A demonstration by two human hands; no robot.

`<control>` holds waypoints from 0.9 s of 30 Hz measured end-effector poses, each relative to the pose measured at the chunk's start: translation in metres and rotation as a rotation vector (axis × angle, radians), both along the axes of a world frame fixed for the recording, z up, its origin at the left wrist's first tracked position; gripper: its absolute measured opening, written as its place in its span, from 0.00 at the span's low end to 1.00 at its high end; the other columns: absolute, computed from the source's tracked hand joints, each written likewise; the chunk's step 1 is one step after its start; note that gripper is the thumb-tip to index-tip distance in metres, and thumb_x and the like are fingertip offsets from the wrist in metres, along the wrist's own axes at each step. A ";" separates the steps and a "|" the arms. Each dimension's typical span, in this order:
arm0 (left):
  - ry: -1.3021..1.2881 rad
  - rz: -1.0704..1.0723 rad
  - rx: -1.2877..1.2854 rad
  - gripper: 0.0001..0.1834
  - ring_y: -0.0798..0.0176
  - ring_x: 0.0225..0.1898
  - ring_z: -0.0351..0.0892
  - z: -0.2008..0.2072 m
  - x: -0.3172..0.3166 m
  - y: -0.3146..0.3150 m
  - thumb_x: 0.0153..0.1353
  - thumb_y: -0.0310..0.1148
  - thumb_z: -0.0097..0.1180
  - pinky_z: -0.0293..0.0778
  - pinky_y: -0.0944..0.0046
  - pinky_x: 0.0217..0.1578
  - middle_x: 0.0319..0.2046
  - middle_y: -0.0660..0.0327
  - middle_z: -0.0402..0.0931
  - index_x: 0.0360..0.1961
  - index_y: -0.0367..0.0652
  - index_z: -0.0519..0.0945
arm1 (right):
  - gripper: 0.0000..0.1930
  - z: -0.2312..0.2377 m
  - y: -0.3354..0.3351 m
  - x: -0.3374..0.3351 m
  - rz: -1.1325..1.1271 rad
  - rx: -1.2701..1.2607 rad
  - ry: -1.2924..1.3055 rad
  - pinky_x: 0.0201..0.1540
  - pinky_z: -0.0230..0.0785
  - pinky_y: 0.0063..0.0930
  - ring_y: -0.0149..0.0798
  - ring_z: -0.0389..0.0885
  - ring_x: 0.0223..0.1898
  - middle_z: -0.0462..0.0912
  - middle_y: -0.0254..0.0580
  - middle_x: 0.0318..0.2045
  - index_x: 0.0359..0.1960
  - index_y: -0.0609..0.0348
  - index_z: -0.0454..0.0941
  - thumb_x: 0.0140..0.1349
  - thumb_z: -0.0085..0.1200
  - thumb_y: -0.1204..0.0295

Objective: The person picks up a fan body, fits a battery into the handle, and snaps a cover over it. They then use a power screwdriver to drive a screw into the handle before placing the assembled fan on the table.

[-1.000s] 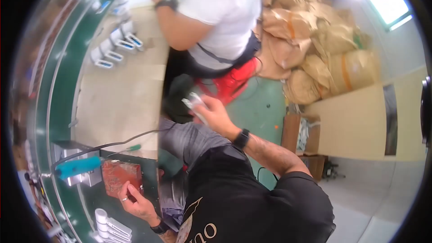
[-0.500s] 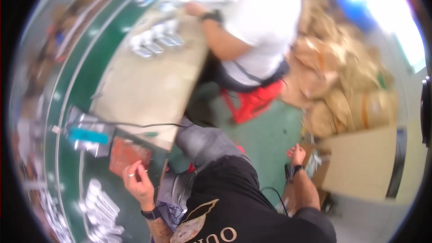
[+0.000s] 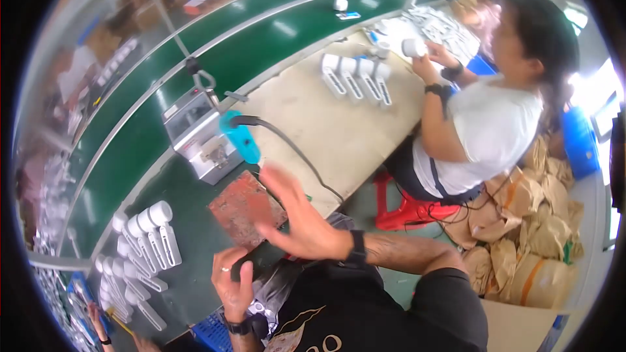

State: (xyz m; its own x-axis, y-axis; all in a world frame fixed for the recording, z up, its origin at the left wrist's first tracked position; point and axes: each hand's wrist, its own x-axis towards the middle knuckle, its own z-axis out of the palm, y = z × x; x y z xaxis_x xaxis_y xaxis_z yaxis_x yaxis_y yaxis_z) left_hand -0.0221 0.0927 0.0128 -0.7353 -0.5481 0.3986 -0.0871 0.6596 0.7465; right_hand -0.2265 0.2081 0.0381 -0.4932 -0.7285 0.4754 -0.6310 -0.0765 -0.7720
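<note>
My right hand point(image 3: 297, 218) reaches over the worn reddish board point(image 3: 238, 205), fingers stretched and apart, blurred by motion. Just beyond its fingertips is a teal powered hand tool, probably an electric screwdriver point(image 3: 240, 140), with a black cable. Its thin tip points down, apart from the hand. At the board's near edge, my left hand point(image 3: 231, 287) has loosely bent fingers with the thumb apart; nothing is visible in it. A silver metal box point(image 3: 202, 146) stands behind the board. To the left are several white units with round heads and slotted handles point(image 3: 153, 238).
On the beige board point(image 3: 280, 111) sit several more white units point(image 3: 355, 78). A co-worker at right, on a red stool point(image 3: 411, 212), holds a white round part point(image 3: 413, 47). Brown sacks point(image 3: 528, 221) lie beyond. Another person's hand point(image 3: 98, 322) shows at lower left.
My right hand has swung from my right side to over the reddish board. My left hand has drawn back from the board. The view has turned, bringing the co-worker farther right.
</note>
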 end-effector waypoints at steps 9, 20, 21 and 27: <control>-0.006 0.332 0.296 0.11 0.61 0.42 0.78 0.016 0.036 0.001 0.70 0.31 0.57 0.74 0.63 0.47 0.40 0.55 0.80 0.46 0.33 0.80 | 0.22 0.013 -0.114 -0.085 0.054 -0.079 -0.779 0.55 0.74 0.32 0.35 0.80 0.53 0.82 0.46 0.52 0.54 0.61 0.80 0.61 0.72 0.69; 0.100 -0.194 0.116 0.10 0.62 0.36 0.84 0.061 -0.234 -0.035 0.65 0.25 0.63 0.79 0.64 0.39 0.35 0.56 0.83 0.47 0.39 0.82 | 0.16 -0.006 0.011 -0.117 -0.176 -0.138 -0.386 0.34 0.68 0.23 0.24 0.73 0.30 0.81 0.34 0.40 0.45 0.58 0.77 0.56 0.66 0.82; 0.146 -0.272 0.199 0.08 0.59 0.34 0.83 0.042 -0.272 -0.040 0.65 0.29 0.63 0.78 0.62 0.38 0.33 0.55 0.81 0.44 0.39 0.81 | 0.20 -0.003 0.019 -0.120 -0.194 -0.127 -0.328 0.39 0.72 0.26 0.28 0.77 0.34 0.81 0.37 0.40 0.47 0.59 0.76 0.54 0.70 0.80; -0.108 -0.009 -0.012 0.27 0.43 0.39 0.82 -0.021 -0.451 -0.039 0.59 0.54 0.64 0.78 0.47 0.42 0.37 0.48 0.81 0.38 0.37 0.79 | 0.21 0.006 0.043 -0.123 -0.208 -0.115 -0.207 0.44 0.74 0.27 0.33 0.80 0.38 0.82 0.42 0.41 0.44 0.61 0.78 0.50 0.73 0.78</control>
